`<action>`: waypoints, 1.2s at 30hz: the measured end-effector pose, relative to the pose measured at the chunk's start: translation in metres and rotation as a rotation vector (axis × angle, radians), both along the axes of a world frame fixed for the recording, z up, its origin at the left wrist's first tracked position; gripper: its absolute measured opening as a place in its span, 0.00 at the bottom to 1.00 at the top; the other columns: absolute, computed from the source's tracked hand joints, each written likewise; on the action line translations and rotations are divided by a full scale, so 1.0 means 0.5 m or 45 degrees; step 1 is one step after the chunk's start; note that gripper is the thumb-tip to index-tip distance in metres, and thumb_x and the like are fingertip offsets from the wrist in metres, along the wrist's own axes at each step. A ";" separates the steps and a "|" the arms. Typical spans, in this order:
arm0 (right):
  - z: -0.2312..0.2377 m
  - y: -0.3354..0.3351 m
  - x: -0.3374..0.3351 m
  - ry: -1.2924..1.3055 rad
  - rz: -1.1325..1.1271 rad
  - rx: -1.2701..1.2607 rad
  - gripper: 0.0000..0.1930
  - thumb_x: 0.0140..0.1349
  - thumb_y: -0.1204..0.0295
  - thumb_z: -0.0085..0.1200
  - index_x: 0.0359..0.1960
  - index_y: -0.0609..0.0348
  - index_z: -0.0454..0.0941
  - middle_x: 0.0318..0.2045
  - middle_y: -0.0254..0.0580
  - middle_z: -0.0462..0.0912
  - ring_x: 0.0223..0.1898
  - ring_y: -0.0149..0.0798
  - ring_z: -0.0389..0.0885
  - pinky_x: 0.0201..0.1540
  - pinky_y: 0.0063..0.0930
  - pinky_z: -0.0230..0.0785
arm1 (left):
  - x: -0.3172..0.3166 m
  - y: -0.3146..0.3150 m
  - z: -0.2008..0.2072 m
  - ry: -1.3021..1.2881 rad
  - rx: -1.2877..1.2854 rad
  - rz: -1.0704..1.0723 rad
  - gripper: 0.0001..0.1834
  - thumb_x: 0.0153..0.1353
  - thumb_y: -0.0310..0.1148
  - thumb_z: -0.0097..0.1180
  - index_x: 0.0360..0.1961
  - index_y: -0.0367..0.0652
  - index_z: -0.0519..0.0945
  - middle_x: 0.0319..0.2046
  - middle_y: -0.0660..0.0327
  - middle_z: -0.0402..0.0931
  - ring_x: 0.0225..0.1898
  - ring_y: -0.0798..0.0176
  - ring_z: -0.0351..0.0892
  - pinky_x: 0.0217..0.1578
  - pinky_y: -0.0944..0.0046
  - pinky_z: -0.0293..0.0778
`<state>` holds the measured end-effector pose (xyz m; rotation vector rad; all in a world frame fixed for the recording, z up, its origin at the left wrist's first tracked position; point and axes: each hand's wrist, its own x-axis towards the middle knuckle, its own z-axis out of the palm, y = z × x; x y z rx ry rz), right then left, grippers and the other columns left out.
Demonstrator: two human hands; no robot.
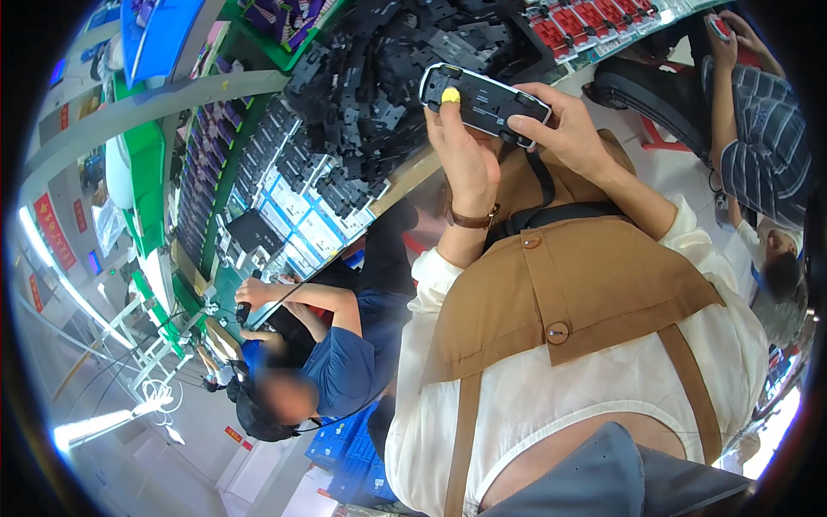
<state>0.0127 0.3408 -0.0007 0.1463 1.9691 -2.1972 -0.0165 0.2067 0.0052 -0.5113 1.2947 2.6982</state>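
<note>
Both of my hands hold up a black oblong plastic part with a white rim in front of my chest. My left hand, with a brown strap on its wrist, grips the part's left end. Its thumb tip rests by a small yellow round piece on that end. My right hand grips the right end from the side and below. A black strap hangs down from the part over my brown apron.
A large heap of black plastic parts lies on the green-edged bench behind the part. Trays of red parts sit at the top right. A person in blue works at the left, a person in a striped shirt at the right.
</note>
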 end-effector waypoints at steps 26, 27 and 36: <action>-0.073 -0.045 0.053 -0.181 -0.434 0.319 0.17 0.62 0.64 0.44 0.49 0.59 0.71 0.39 0.34 0.75 0.40 0.25 0.72 0.41 0.17 0.64 | -0.222 -1.057 -0.450 -0.328 -1.576 0.353 0.19 0.53 0.21 0.44 0.48 0.31 0.68 0.37 0.53 0.74 0.36 0.61 0.72 0.37 0.66 0.68; -0.058 -0.050 0.056 -0.222 -0.480 0.338 0.17 0.62 0.62 0.44 0.48 0.59 0.71 0.39 0.34 0.76 0.40 0.26 0.73 0.42 0.18 0.64 | -0.224 -1.100 -0.483 -0.299 -1.533 0.279 0.19 0.53 0.21 0.44 0.48 0.31 0.68 0.37 0.53 0.74 0.36 0.61 0.72 0.37 0.66 0.68; -0.202 0.062 0.039 -0.414 -0.780 0.205 0.17 0.60 0.62 0.46 0.46 0.61 0.71 0.32 0.34 0.75 0.33 0.26 0.74 0.35 0.20 0.69 | -0.201 -1.086 -0.437 -0.489 -1.509 0.046 0.25 0.61 0.32 0.37 0.62 0.44 0.56 0.51 0.52 0.66 0.42 0.60 0.70 0.44 0.62 0.65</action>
